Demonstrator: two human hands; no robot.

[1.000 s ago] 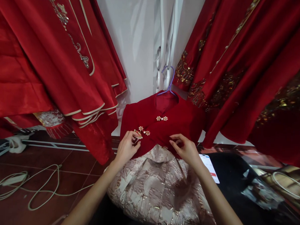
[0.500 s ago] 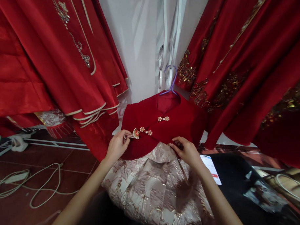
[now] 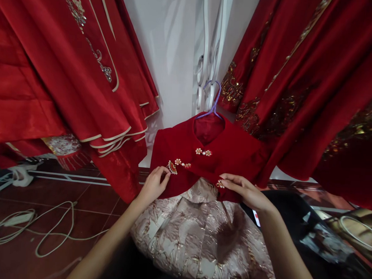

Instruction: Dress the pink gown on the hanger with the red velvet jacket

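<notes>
Right hand [image 3: 248, 192] has shifted outward, pinching the red jacket [image 3: 186, 141] at a beaded clasp [image 3: 220, 184], hiding more phone [image 3: 257, 219]; left hand [image 3: 154, 183] pinches the fan-shaped ornament [image 3: 172, 168].

Slim bare forearms [image 3: 118, 231]; dark clothing [image 3: 129, 263] below, perhaps

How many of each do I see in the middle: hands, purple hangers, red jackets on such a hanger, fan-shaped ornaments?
Hands, left hand and right hand: 2
Purple hanger: 1
Red jacket: 1
Fan ornament: 1
Total: 5
</notes>
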